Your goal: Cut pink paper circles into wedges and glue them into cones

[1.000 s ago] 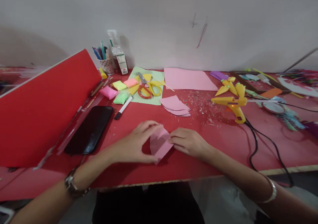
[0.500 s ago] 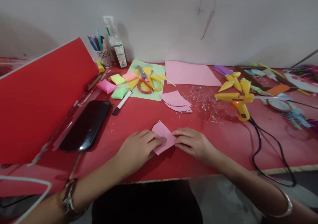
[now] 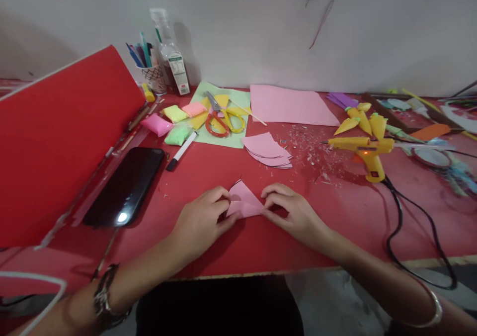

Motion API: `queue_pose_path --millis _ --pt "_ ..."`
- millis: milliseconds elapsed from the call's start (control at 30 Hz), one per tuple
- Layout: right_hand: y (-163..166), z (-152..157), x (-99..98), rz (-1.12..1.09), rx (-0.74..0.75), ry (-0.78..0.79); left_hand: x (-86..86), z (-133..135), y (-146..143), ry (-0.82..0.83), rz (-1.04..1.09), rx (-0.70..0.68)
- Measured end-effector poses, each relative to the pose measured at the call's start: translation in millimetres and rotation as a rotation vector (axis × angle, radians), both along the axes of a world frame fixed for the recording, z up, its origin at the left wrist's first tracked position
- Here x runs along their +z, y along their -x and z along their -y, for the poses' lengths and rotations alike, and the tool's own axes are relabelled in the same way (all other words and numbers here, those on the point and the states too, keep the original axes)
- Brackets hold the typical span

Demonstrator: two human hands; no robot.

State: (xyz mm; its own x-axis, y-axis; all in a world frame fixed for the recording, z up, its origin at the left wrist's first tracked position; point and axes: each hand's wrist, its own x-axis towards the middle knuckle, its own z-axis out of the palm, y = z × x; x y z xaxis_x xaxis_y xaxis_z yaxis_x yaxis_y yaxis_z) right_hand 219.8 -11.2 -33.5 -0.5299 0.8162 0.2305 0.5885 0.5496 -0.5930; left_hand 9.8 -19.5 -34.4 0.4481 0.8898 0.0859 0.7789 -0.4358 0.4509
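Note:
A small pink paper piece lies folded on the red table, between both my hands. My left hand pinches its left edge with curled fingers. My right hand presses and pinches its right edge, fingers bent. The paper's pointed tip faces away from me. A stack of cut pink paper pieces sits just beyond it.
A black phone and a leaning red board lie left. Further back are a marker, scissors, clay packets, a pen cup, a bottle and pink sheet. A yellow glue gun with black cable is right.
The pink paper was held up off the table, then laid flat and folded narrower. Both hands closed in on its edges. The view shifted slightly closer and lower.

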Motion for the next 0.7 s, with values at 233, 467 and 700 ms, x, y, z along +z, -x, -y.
queue_pose_path --millis 233,467,700 --pt "1.7 1.9 -0.9 0.002 -0.029 0.003 5.6 -2.6 -2.9 0.085 -0.115 0.041" --pt "3.9 2.8 -1.1 0.017 -0.06 0.033 1.0 -5.7 -1.4 0.011 -0.068 0.041" --pt "3.8 3.2 -0.1 0.046 -0.083 0.019 -3.9 -4.3 6.1 -0.054 0.018 0.043"
